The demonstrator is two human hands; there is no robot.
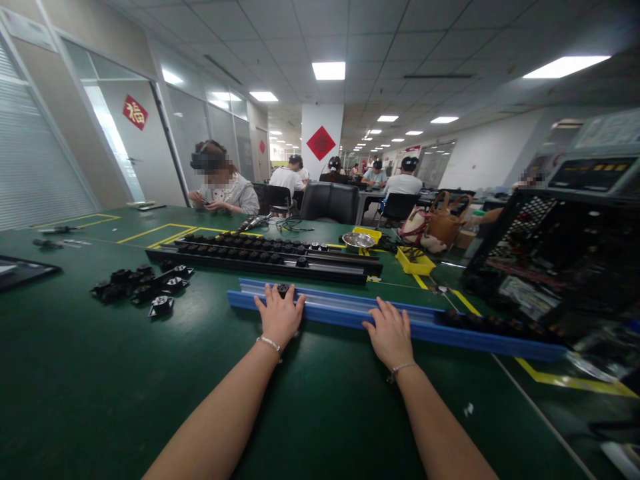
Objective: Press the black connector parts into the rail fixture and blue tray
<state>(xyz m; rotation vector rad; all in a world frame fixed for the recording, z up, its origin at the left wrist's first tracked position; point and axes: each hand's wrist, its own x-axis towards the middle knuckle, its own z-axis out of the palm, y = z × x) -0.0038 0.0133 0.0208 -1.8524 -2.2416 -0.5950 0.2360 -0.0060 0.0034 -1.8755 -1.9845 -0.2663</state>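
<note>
A long blue channel rail (330, 308) lies across the green table in front of me. My left hand (281, 317) rests over its left part, fingers spread, fingertips on either side of a small black round part (283, 289) that sits in the channel. Whether the fingers press on that part I cannot tell. Farther right, my right hand (391, 332) lies on the rail with its fingers apart and nothing in them. A row of black parts (500, 324) fills the rail's right end, dark and blurred.
Black rails (330, 270) filled with black parts lie behind the blue one. Loose black parts (135, 283) are heaped at left. Beyond are a metal bowl (358, 239) and a yellow tray (416, 263). An open black case (540, 247) stands right. A person (225, 183) sits opposite.
</note>
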